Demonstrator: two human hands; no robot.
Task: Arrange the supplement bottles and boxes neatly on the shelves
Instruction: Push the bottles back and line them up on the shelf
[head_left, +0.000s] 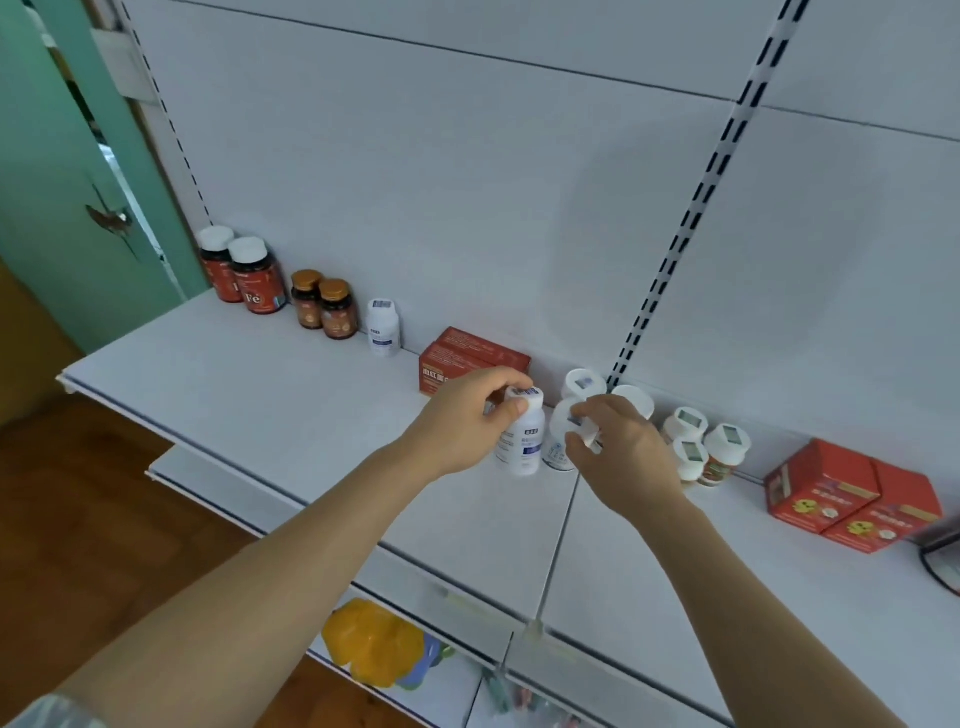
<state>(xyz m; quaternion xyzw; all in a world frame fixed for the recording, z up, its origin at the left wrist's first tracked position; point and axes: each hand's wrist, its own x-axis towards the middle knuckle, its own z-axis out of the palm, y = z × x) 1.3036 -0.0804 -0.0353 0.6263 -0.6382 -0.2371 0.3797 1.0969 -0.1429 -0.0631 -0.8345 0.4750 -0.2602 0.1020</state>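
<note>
At the shelf seam, I hold two white bottles close together, and the main risk is collision: they sit nearly touching, so a sideways move could knock one into the other or into the capped bottles (584, 384) just behind. My left hand (462, 421) wraps the white bottle with the blue label (522, 441), fingers closed narrowly around its cap and shoulder; whether its base rests on the shelf (260, 395) I cannot tell. My right hand (618, 452) pinches the cap of the second white bottle (558, 441), fingertips (584, 415) drawn tight. A slack pinch could tip it. The red box (467, 358) stands just behind.
</note>
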